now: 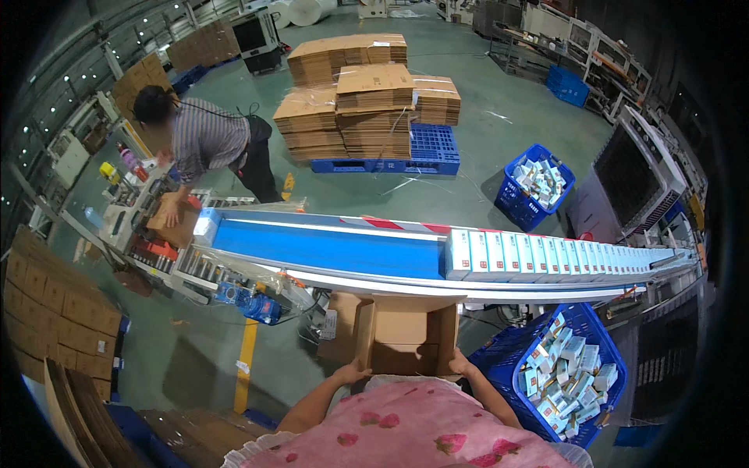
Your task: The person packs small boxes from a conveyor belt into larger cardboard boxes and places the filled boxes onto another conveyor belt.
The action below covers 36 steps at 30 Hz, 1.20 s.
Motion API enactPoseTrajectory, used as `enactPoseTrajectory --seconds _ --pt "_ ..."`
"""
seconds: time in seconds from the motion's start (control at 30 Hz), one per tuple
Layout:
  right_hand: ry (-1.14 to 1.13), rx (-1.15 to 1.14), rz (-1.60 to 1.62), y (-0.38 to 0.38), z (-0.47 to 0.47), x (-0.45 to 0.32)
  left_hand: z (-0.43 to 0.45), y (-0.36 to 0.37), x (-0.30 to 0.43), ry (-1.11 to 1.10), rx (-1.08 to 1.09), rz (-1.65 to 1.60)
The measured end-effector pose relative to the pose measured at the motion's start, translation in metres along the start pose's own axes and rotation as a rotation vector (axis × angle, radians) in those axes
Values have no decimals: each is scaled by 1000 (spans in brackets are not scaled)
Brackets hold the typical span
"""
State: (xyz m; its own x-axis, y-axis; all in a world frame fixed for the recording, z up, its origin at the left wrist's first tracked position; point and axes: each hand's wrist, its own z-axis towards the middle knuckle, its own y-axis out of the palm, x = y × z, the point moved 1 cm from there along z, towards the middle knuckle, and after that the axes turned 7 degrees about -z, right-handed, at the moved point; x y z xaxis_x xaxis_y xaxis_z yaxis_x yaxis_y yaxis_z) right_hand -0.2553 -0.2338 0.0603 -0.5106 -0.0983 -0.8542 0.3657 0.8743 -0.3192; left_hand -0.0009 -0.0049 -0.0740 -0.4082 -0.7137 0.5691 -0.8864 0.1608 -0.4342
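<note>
An open cardboard box [404,327] stands upright against my body, its inside facing up and nothing seen in it. My left hand [353,372] grips its near left edge, and my right hand [461,364] grips the near right side. Just beyond the box runs a conveyor with a blue belt [327,245]. A long row of white and light blue cartons [494,254] stands on the belt's right part. More such cartons [206,227] are at the belt's left end, beside a co-worker whose hand rests on a closed-looking cardboard box [175,219].
A blue basket [614,362] of loose cartons stands close at my right; another blue basket [521,205] is beyond the belt. Flattened cardboard stacks [374,88] lie on a blue pallet [436,149]. Stacked boxes [64,316] stand at left. A blue motor [257,307] juts out below the conveyor.
</note>
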Motion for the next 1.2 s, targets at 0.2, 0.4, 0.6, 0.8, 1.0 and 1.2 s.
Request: enactPoseTrajectory --seconds 0.2,0.4,0.6,0.8,1.0,1.2 --pt "64 -304 -476 -8 3 124 39 35 -53 154 -210 -376" --pt "332 264 -599 -30 -20 59 -6 -32 32 121 -285 57" --pt "13 797 -509 -109 -6 -61 -8 -123 122 181 -350 -373" --pt "64 807 -730 -200 91 -89 24 -182 271 641 405 -543" --pt "14 684 -426 -198 165 -64 109 -174 295 364 585 -380" --pt "-135 606 -283 -221 115 -135 57 -193 341 504 556 -569"
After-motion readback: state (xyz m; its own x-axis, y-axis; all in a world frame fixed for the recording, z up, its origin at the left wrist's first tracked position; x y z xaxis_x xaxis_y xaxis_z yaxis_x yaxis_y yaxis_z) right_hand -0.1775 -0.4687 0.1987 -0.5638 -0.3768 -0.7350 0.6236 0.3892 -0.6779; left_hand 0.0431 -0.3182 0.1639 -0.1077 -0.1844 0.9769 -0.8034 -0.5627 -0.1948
